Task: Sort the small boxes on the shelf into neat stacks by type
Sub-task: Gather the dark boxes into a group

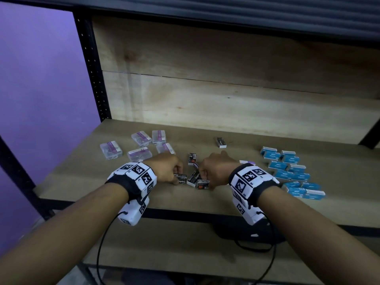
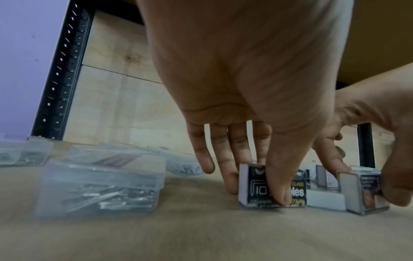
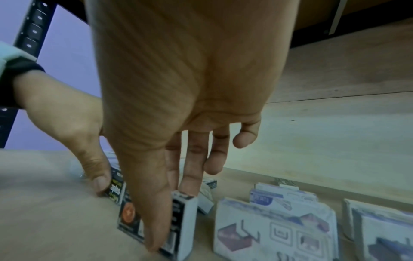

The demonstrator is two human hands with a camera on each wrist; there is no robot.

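Left hand [image 2: 257,109] pinching a black staple box [image 2: 271,187] standing on the shelf [image 1: 236,202]; right hand [image 3: 178,114] just beside, clamped on another black box [image 3: 178,227]. Risk: knocking the loose black boxes [image 1: 193,159] between and beyond both hands, or toppling upright ones. Fingertips hidden behind boxes; labels blurred.

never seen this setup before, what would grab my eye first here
Two hands meet mid-shelf: the left hand pinches a black staples box and the right hand pinches another black box. Clear plastic cases lie scattered at left, and blue boxes sit grouped at right.
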